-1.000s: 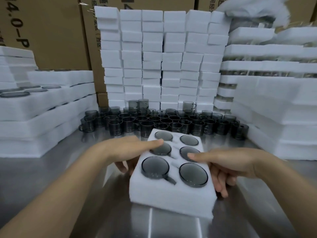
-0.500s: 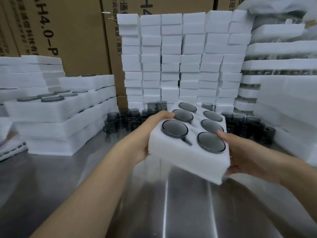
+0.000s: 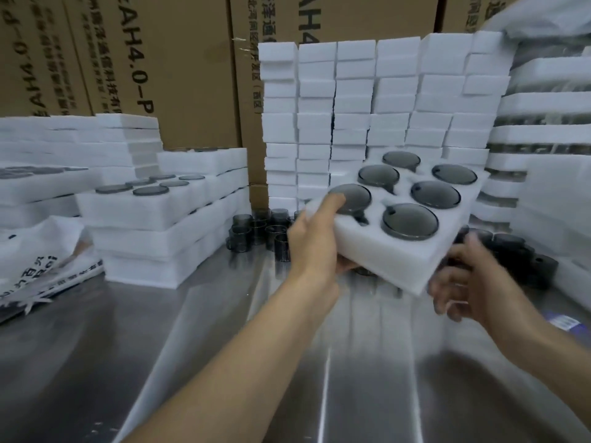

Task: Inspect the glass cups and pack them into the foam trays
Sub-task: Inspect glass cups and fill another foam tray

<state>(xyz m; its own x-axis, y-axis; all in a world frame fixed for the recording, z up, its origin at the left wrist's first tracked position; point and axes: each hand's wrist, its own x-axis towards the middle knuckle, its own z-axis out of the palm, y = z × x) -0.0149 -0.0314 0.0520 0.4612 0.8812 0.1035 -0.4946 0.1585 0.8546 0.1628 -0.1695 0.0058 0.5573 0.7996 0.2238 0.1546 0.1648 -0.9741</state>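
While left hand (image 3: 315, 241) grips, foam tray (image 3: 380, 251) tilts.

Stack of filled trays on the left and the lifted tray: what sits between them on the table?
In the head view, loose dark glass cups stand on the steel table between the filled stack and the lifted foam tray.

Left hand (image 3: 311, 241) grips filled foam tray (image 3: 387, 266) – right hand (image 3: 463, 282) blurred

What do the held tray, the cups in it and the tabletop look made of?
Tray: soft white foam, matte with a fuzzy cut edge. Cups: smoky grey glass by the look, translucent and glossy. Tabletop: probably stainless steel, brushed, with streaky reflections.
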